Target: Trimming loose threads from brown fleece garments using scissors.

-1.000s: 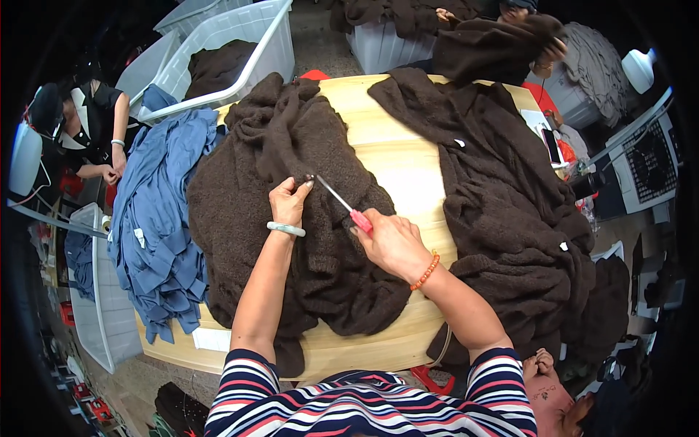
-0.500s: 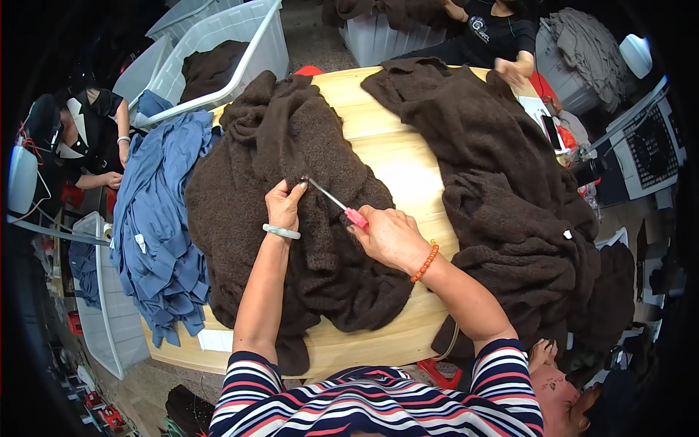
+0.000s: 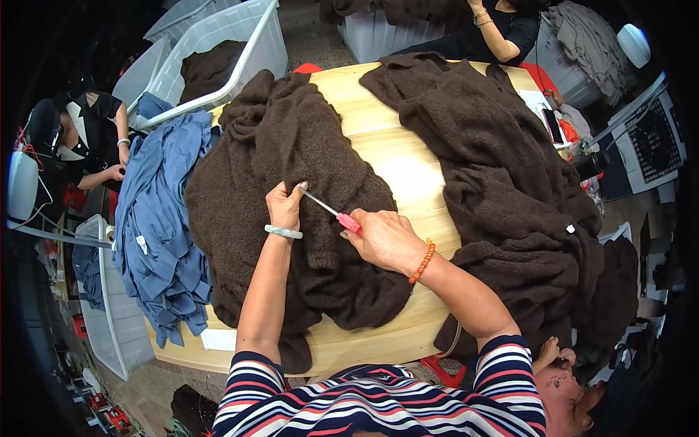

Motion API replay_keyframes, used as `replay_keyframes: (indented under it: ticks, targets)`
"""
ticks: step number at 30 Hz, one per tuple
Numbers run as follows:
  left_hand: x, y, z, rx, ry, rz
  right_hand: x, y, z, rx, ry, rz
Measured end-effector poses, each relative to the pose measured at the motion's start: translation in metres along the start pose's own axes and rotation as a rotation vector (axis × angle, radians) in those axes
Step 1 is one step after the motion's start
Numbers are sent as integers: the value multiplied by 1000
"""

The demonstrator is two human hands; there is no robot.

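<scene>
A dark brown knit garment (image 3: 237, 182) lies bunched on the wooden table in front of me. My left hand (image 3: 282, 209) is closed, pinching a bit of the knit between thumb and fingers. In my right hand (image 3: 389, 240) is a slim tool with a pinkish-red handle (image 3: 349, 222) and a thin metal shaft. The shaft slants up and left, so its tip meets the knit at my left fingertips. Whether that tip is hooked or pointed is too small to tell.
Blue garments (image 3: 156, 211) are heaped left of the brown knit. More brown knitwear (image 3: 502, 175) covers the right side of the table (image 3: 397, 156). Pale plastic bins (image 3: 271, 44) stand beyond the far left edge. Co-workers sit at the left, far right and lower right.
My right hand and the tool have shifted slightly left and down. My left hand keeps its pinch. The far co-worker's hand has lifted away from the table edge.
</scene>
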State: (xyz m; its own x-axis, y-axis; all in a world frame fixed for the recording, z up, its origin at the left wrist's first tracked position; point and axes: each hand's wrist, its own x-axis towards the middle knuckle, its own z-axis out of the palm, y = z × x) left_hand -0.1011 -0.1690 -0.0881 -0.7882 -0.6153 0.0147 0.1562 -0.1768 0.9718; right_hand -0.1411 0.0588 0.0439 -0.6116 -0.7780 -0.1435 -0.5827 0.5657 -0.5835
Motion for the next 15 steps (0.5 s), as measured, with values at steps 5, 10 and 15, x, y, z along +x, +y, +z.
replay_keyframes:
  ticks: [5,10,15]
  targets:
    - [-3,5,7,-38,7,-26,4,1,-4,-3,-12,82]
    - [-2,4,5,-23,-1,-18,3,4,-5,14,48,87]
    - [0,-4,1,4,11,-10,3,3,-2,47,12,42]
